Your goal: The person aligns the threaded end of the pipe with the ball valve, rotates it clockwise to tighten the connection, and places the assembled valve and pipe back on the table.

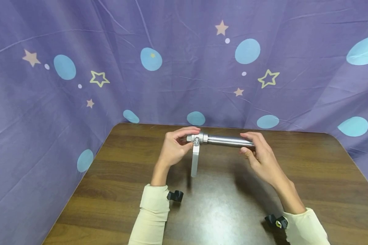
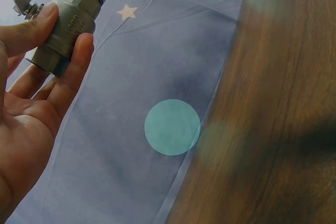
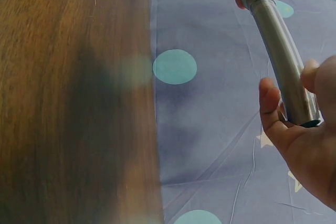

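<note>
Mid-frame: your left hand pinches valve, right hand grips pipe; wood table lower frame, purple curtain upper.

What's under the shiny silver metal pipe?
Brown wood-grain tabletop lies beneath the raised, shiny silver metal pipe; in the head view, a strip of wood is covered by it and cannot be seen.

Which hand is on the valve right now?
The left hand: it grips the valve, where the lever sticks out. The right hand is instead at the opposite end, around the smooth metal pipe.
</note>
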`<state>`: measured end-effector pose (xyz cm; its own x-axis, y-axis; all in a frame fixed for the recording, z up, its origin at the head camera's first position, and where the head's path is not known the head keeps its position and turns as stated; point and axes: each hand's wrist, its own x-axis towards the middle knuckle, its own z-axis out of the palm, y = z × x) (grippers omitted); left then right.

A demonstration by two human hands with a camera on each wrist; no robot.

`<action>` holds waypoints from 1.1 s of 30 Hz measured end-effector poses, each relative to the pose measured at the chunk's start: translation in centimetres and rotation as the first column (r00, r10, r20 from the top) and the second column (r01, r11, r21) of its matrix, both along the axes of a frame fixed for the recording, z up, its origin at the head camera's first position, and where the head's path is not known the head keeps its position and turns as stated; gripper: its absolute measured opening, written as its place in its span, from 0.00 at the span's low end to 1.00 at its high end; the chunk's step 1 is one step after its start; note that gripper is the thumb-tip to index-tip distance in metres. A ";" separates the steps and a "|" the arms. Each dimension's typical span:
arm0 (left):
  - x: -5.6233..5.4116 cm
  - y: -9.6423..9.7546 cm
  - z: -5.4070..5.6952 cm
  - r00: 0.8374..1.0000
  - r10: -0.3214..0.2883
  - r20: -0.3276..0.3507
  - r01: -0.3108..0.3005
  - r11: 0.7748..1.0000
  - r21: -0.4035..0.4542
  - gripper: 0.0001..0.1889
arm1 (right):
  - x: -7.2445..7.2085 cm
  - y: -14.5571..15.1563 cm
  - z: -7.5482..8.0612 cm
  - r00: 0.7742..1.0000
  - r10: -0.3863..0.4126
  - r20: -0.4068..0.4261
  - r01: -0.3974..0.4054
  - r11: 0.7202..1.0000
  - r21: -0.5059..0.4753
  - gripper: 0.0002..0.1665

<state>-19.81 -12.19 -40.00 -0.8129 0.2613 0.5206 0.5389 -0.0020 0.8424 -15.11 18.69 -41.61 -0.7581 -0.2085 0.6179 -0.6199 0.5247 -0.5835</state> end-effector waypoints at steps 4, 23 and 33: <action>0.0 -0.1 0.0 1.000 0.008 0.003 -0.008 1.000 0.002 0.21 | 0.0 -0.2 -0.1 1.000 -0.025 -0.017 0.026 1.000 0.015 0.30; 0.0 0.1 0.1 1.000 0.006 -0.015 -0.006 1.000 0.007 0.21 | -0.2 -0.5 -0.1 0.997 -0.033 -0.075 0.030 0.999 -0.031 0.26; 0.0 0.1 0.0 1.000 -0.008 -0.014 0.009 1.000 0.016 0.21 | 0.0 -0.4 0.1 0.999 -0.018 -0.027 0.016 0.998 -0.065 0.23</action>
<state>-19.81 -12.06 -39.99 -0.8031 0.2594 0.5364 0.5508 -0.0205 0.8344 -15.12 18.31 -41.54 -0.7436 -0.1545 0.6505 -0.6276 0.4968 -0.5994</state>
